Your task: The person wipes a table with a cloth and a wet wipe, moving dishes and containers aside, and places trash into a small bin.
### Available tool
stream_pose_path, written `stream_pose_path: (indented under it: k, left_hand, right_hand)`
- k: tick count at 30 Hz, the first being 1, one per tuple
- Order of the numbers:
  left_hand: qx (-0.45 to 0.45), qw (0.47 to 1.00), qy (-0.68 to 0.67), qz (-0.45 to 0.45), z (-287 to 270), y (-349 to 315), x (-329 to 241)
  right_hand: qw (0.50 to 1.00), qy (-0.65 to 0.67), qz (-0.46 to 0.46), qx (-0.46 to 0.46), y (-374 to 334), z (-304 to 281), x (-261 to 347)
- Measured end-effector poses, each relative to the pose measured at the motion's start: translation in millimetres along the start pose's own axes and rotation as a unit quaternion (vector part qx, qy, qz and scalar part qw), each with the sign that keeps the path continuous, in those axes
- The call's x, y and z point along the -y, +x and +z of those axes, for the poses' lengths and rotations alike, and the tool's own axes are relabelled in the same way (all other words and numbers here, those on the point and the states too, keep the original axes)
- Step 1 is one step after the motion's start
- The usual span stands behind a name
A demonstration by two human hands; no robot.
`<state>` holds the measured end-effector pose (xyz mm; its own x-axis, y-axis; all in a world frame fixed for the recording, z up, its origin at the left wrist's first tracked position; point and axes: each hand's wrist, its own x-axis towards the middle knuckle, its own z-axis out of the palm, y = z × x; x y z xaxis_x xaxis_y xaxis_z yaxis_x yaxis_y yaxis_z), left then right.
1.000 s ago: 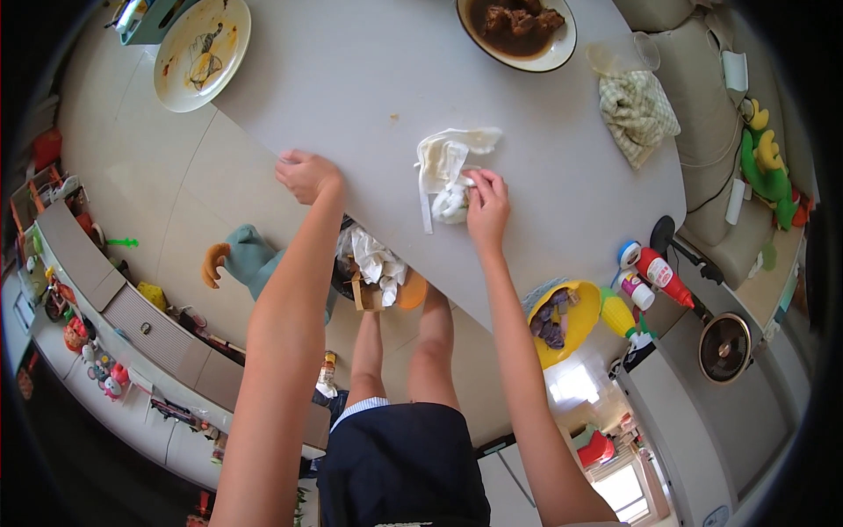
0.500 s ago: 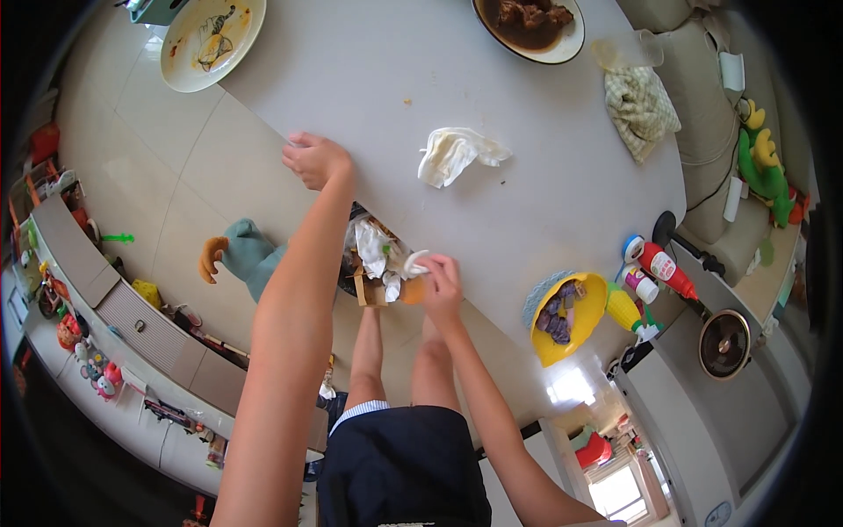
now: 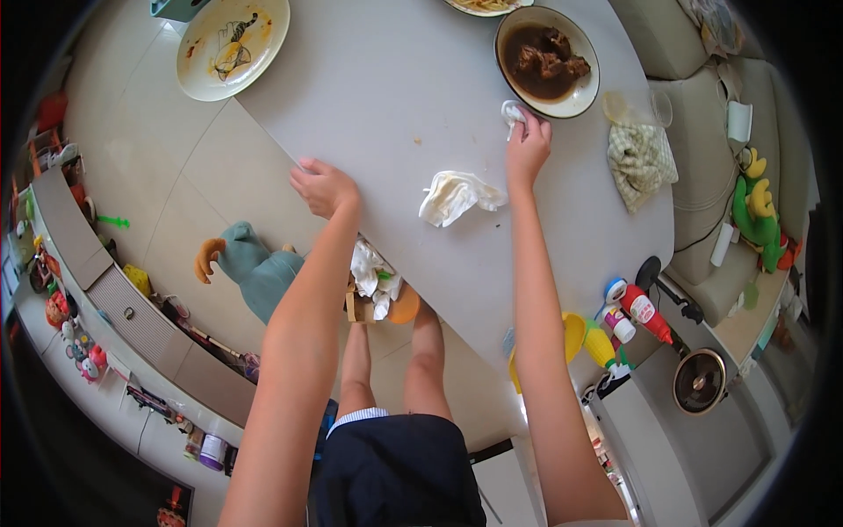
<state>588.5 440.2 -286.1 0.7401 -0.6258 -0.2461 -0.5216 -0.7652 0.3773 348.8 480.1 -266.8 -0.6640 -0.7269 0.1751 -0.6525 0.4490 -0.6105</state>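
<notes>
Pinched in my right hand (image 3: 529, 151) is a crumpled white tissue (image 3: 513, 115), pressed to the grey table (image 3: 378, 105) just below a bowl of brown stewed meat (image 3: 537, 75). My left hand (image 3: 325, 187) has its fingers curled round the table's left edge. Between the two hands a second, larger crumpled white tissue (image 3: 458, 198) lies by itself, with a few small crumbs about it. Below the edge, above my legs, stands a bin (image 3: 376, 279) filled with white tissues and a bit of cardboard.
At the far left a stained plate (image 3: 230, 53) overhangs the table edge. A checked cloth (image 3: 639, 162) and a clear cup (image 3: 650, 107) are on the right. Beyond my right forearm are a yellow basket (image 3: 572, 336) and several bottles (image 3: 638, 303). A teal plush toy (image 3: 255, 263) is on the floor.
My right hand has moved from over the bin up and right across the table to beside the meat bowl, still holding white tissue. My left hand stays at the edge.
</notes>
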Motion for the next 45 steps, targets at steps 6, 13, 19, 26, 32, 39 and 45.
stream_pose_path:
  k: [6, 13, 19, 26, 32, 39, 45]
  left_hand:
    - [0.007, 1.000, 0.019, -0.019, -2, 2, 0]
    - [-0.020, 1.000, 0.005, 0.003, 0, 3, 6]
    - [-0.025, 1.000, 0.006, -0.001, 0, 3, 3]
    - [-0.008, 1.000, 0.009, -0.004, 0, 0, 1]
    - [-0.030, 0.999, -0.011, 0.008, 1, 3, 8]
    - [-0.004, 1.000, -0.015, 0.017, 1, -1, 4]
    - [0.010, 1.000, -0.025, 0.009, 0, 2, 10]
  right_hand:
    - [0.983, 0.050, -0.120, 0.131, -37, 17, 40]
    - [0.941, 0.022, -0.179, 0.285, -102, -19, 53]
    - [0.980, -0.076, -0.157, 0.093, -9, 36, 68]
    - [0.926, -0.043, -0.316, 0.201, 1, 86, 104]
    - [0.881, 0.042, -0.374, 0.288, -20, 45, 77]
    - [0.935, 0.029, -0.308, 0.172, 54, 119, 133]
    - [0.800, 0.065, -0.481, 0.353, 2, 95, 120]
